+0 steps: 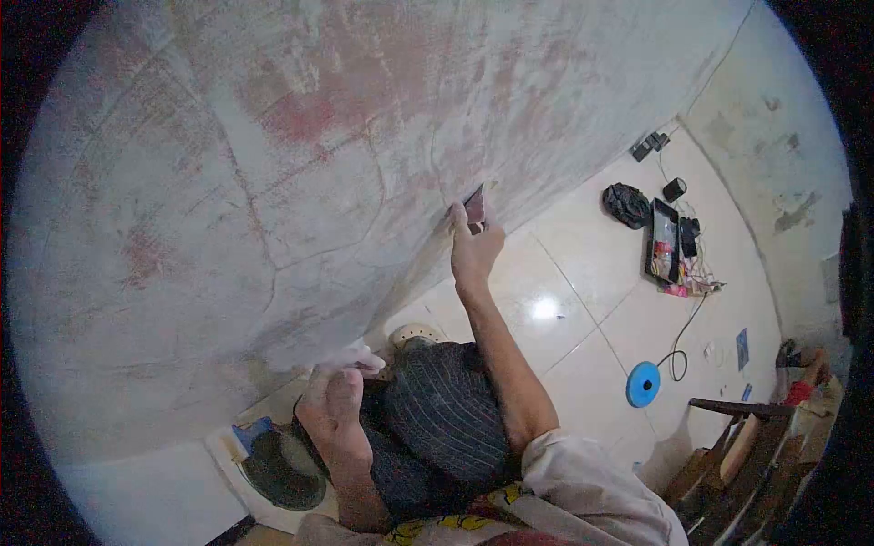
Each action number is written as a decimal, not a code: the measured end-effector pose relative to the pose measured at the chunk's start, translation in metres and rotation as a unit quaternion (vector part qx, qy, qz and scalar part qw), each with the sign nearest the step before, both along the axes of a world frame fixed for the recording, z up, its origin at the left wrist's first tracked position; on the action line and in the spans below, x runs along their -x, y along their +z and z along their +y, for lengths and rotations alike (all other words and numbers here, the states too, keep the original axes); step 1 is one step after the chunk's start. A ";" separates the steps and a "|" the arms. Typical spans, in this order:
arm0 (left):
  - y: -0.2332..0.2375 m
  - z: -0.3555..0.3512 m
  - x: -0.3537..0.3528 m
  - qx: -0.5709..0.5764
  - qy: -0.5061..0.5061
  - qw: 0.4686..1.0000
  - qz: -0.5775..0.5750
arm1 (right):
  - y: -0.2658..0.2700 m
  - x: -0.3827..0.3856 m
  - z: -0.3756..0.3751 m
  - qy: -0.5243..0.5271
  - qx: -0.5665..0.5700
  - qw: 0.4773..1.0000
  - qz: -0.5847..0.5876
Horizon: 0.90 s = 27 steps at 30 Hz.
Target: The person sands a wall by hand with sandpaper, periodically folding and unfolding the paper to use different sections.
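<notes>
A dusty wall (319,136) with white and faded red patches and fine cracks fills the upper left. My right hand (475,255) reaches up beside it, thumb and fingers closed on a small, flat, reddish-brown piece that looks like folded sandpaper (475,207); its pointed corner is right at the wall. Lower down, my left hand (337,409) is closed near the wall's foot, its skin whitened with dust. A pale whitish lump (367,360) shows at its fingertips, and I cannot tell what it is.
Below my left hand stands a round dark container (282,473). A pale perforated shoe (417,335) is by my knee. On the tiled floor lie a black bag (626,205), an open black case (663,241), cables and a blue disc (643,384). Wooden furniture (746,446) stands at right.
</notes>
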<state>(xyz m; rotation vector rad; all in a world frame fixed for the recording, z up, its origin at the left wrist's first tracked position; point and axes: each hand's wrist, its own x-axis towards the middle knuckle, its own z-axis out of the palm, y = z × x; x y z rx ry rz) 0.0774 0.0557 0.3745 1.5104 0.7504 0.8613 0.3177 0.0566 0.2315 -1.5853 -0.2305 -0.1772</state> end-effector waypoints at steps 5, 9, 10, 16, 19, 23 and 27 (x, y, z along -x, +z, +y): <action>-0.003 0.002 0.004 0.012 0.006 1.000 -0.007 | 0.009 -0.004 -0.011 -0.115 0.040 0.992 0.025; -0.004 0.006 0.012 0.023 0.009 1.000 0.008 | -0.016 -0.021 -0.012 -0.001 -0.070 0.997 0.019; -0.005 0.007 0.014 0.003 0.002 1.000 0.010 | -0.020 -0.023 -0.011 0.052 -0.105 0.992 0.039; 0.004 0.009 0.019 -0.019 -0.028 0.999 0.039 | -0.027 -0.028 -0.019 0.176 -0.084 0.969 0.154; 0.002 0.010 0.021 -0.037 -0.035 0.997 0.052 | -0.002 -0.016 -0.016 0.154 -0.046 0.972 0.173; -0.002 0.009 0.023 -0.058 -0.042 0.996 0.049 | 0.002 -0.021 -0.018 0.165 0.008 0.980 0.112; 0.000 0.009 0.023 -0.073 -0.044 0.995 0.043 | -0.039 -0.030 -0.023 0.145 -0.010 0.979 0.146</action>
